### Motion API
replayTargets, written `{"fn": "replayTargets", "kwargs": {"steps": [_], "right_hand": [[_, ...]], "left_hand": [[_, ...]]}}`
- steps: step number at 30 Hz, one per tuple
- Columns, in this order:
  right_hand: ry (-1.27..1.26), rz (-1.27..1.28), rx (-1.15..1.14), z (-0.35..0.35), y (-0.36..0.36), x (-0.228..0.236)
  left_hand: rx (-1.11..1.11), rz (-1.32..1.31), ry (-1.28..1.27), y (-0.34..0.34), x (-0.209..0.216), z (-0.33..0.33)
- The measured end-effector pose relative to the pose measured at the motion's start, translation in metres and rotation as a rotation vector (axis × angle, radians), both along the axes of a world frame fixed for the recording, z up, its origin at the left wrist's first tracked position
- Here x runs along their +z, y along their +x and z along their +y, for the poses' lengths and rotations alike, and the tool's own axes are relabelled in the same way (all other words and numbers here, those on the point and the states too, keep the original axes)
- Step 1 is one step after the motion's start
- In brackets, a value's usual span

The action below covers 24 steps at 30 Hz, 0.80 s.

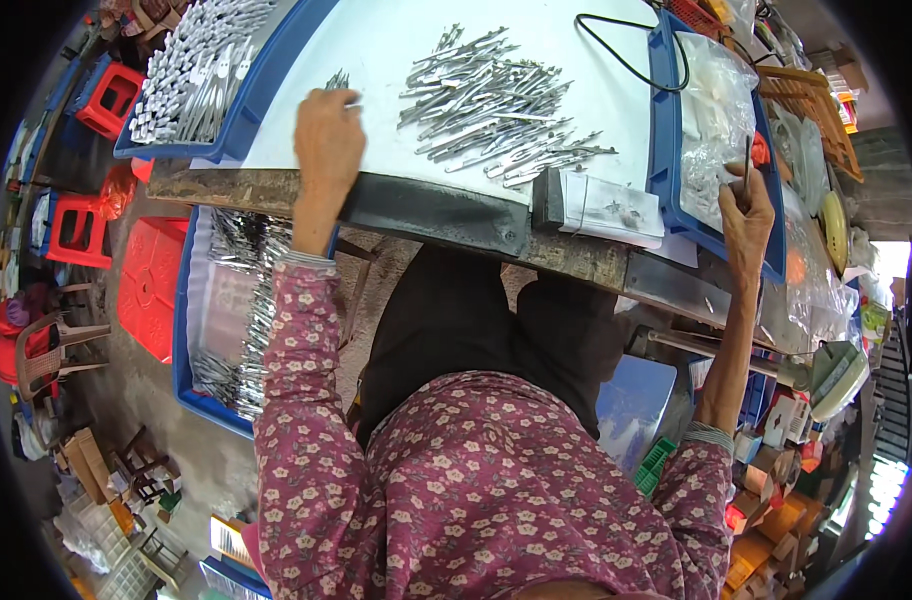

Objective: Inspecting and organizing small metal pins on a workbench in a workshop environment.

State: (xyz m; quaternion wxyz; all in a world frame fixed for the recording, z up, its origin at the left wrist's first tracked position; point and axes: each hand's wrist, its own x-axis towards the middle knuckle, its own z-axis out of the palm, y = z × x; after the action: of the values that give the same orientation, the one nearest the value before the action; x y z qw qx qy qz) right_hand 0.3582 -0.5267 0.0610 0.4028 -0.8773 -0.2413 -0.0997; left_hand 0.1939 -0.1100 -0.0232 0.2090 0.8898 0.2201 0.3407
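Observation:
On the white tabletop (376, 130), my left hand (329, 140) is closed with its fingers curled, beside a small bunch of slim metal pieces (338, 78); whatever its fingers hold is hidden. A large heap of slender silver metal pieces (491, 95) with hinge-like ends lies in the middle. At the right, my right hand (746, 215) is over the edge of a blue tray (664, 130) lined with clear plastic bags (714, 95). Its thumb and fingers pinch a thin dark strip (748, 150) that points upward.
A blue tray of white-ended metal pieces (198, 75) stands far left. Below it, another blue tray (184, 350) holds more metal pieces. A small white box (611, 208) sits at the table's near edge. A black cord (616, 22) curves at the back. Red stools (81, 230) stand left.

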Motion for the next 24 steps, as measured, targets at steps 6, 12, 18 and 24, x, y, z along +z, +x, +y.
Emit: {"fn": "replayTargets", "kwargs": {"steps": [6,12,18,24], "right_hand": [[0.222,0.286,0.006,0.014,-0.022,0.010],[0.403,0.442,0.061,0.011,-0.032,0.015],[0.413,0.470,0.108,0.018,-0.042,0.013],[0.382,0.460,0.116,0.026,-0.055,0.002]], "left_hand": [[-0.203,0.038,0.095,0.042,-0.005,-0.039],[-0.160,0.118,0.101,0.059,-0.017,-0.040],[-0.135,0.112,0.106,0.056,-0.020,-0.036],[-0.187,-0.186,-0.013,0.038,0.005,-0.053]]}}
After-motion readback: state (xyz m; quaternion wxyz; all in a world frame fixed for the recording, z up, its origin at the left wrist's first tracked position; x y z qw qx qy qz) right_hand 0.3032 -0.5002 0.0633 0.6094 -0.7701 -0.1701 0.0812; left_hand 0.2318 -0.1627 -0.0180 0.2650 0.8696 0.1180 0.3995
